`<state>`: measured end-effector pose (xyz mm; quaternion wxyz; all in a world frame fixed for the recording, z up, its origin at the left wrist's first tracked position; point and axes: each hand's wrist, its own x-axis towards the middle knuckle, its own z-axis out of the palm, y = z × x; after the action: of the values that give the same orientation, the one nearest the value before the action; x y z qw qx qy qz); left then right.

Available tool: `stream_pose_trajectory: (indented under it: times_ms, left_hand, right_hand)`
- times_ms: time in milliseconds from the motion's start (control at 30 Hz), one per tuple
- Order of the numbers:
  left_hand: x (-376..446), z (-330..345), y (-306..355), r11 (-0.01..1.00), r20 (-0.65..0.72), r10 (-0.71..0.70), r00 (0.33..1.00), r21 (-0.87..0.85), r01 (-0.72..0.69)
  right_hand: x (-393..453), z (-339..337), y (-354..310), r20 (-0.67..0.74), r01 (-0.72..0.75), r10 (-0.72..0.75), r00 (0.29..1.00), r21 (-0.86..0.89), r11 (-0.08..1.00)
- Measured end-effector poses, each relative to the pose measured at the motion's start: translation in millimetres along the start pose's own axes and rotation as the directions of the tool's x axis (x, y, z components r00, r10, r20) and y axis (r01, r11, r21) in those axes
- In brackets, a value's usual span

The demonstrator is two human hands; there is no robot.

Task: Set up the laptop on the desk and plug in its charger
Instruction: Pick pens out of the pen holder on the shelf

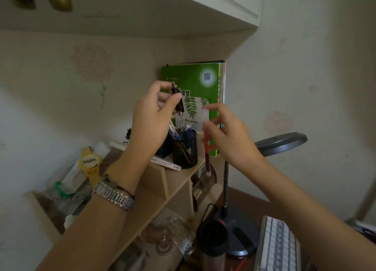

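Note:
No laptop or charger shows in the head view. My left hand [154,116], with a metal watch on its wrist, pinches a black pen [179,106] upright above a black mesh pen holder [186,150] that holds several pens. My right hand [230,136] grips a red pen [207,148] with a clear cap, held upright just right of the holder. Both hands are raised over the top of a small wooden desk organiser [177,181].
A green book [195,81] leans against the wall behind the holder. A grey desk lamp [280,141] stands on the right, its base [240,228] beside a black bottle [212,236] and a white keyboard [278,248]. A yellow watch [90,163] lies at the left. A white cupboard hangs overhead.

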<state>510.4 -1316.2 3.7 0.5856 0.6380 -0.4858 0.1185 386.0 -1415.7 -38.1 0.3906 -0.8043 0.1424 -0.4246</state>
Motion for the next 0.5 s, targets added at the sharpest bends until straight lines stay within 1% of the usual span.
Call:
stream_pose_trajectory:
  times_ms: [167,233,367,500]
  left_hand:
    - [-55,5,18,0.977,0.12,-0.153,0.981,-0.134,0.168]
    - [-78,13,22,0.954,0.154,-0.212,0.965,-0.18,0.238]
    - [-116,31,27,0.897,0.231,-0.315,0.921,-0.244,0.368]
    - [-149,51,32,0.855,0.309,-0.372,0.875,-0.253,0.453]
  right_hand:
    - [-36,-20,-8,0.034,-0.078,0.073,0.997,0.184,0.98]
    - [-55,-27,-5,0.047,-0.118,0.111,0.993,0.195,0.974]
    - [-98,-41,6,0.119,-0.206,0.183,0.976,0.227,0.952]
    - [-135,-56,21,0.211,-0.291,0.253,0.944,0.175,0.941]
